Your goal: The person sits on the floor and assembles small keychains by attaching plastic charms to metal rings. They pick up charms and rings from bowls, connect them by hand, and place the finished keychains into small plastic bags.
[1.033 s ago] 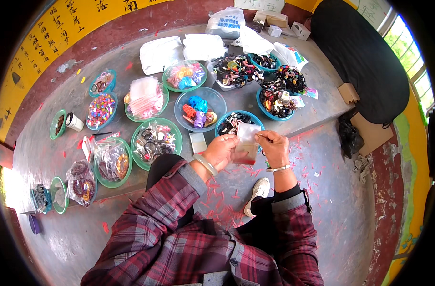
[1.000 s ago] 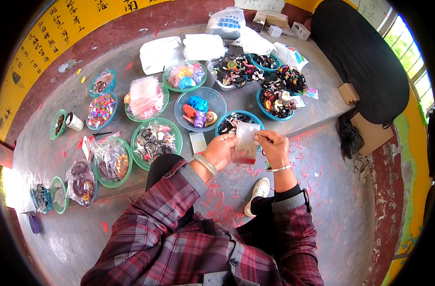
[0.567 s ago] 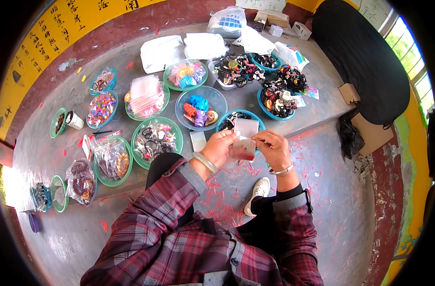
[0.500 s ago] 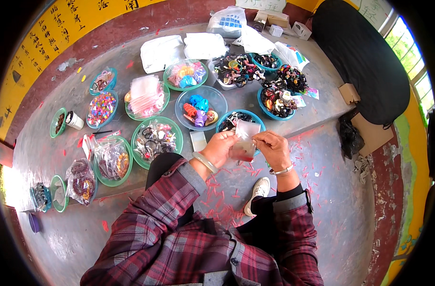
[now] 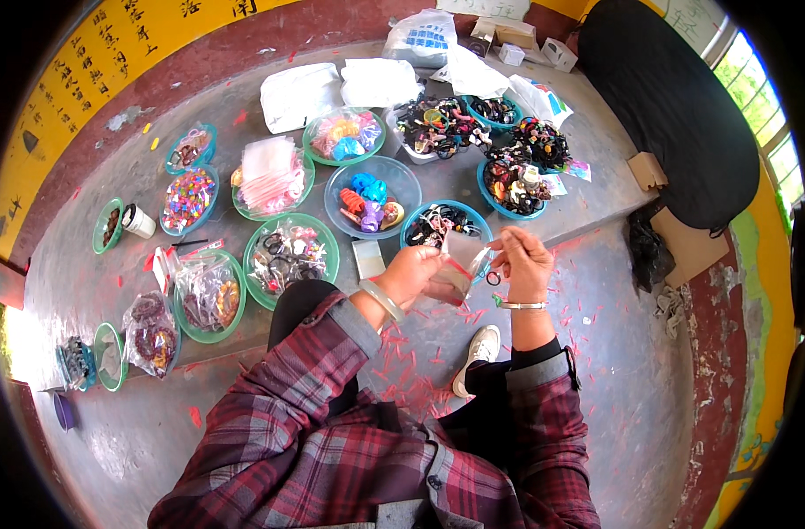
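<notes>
My left hand (image 5: 414,273) is closed on the edge of a small clear zip bag (image 5: 458,270) with a red strip along its closure. The bag is tilted, and its mouth cannot be made out clearly. To its right, my right hand (image 5: 523,263) has its fingers pinched together. A small dark hair tie (image 5: 493,278) hangs just below those fingertips, apart from the bag. Right behind the bag is a blue basin of dark hair ties (image 5: 433,231). A flat pale box (image 5: 368,260) lies beside my left hand.
On the grey ledge (image 5: 235,141) stand several basins: a green one with clear bags (image 5: 272,176), a blue one with colourful pieces (image 5: 189,198), and a clear one with coiled bundles (image 5: 372,198). Red scraps (image 5: 402,353) litter the floor near my white shoe (image 5: 482,344).
My right hand has moved slightly up and right, away from the bag, and the dark hair tie now shows under its fingers. The bag has tilted in my left hand.
</notes>
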A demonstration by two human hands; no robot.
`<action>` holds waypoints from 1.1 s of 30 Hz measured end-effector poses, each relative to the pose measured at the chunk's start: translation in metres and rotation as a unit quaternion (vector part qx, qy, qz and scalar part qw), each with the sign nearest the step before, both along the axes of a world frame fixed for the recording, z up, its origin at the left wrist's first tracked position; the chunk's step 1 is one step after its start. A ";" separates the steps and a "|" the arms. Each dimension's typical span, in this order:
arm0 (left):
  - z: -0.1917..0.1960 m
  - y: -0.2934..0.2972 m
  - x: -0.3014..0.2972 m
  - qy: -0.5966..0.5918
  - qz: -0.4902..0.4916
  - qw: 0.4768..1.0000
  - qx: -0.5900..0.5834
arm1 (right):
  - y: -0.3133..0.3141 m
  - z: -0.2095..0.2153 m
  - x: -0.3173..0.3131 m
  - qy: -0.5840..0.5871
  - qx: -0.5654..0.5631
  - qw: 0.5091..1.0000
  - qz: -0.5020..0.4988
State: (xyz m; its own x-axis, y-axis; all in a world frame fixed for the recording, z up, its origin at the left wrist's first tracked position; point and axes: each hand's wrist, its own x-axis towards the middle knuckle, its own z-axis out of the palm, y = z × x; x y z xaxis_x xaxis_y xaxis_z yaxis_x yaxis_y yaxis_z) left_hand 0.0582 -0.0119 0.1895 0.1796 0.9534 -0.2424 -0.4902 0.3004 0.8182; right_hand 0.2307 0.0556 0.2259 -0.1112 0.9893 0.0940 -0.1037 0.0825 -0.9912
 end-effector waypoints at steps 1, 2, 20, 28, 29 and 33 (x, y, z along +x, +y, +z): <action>-0.003 0.000 -0.002 -0.003 0.018 1.000 -0.009 | 0.002 0.000 0.001 0.029 -0.006 0.999 -0.028; -0.007 0.001 -0.004 0.015 0.030 0.999 -0.015 | 0.003 0.003 0.002 0.049 -0.014 0.998 -0.049; -0.191 0.005 -0.047 0.109 0.459 0.839 -0.270 | 0.007 -0.004 0.005 0.035 -0.105 0.994 -0.017; -0.274 0.004 -0.104 0.268 0.489 0.807 -0.191 | 0.002 -0.002 -0.015 0.040 -0.123 0.991 0.036; -0.260 0.011 -0.079 0.400 0.501 0.746 -0.184 | 0.004 -0.005 -0.008 0.035 -0.125 0.991 0.023; -0.171 0.019 -0.024 0.350 0.411 0.835 -0.104 | 0.005 -0.004 0.003 0.074 -0.155 0.985 0.003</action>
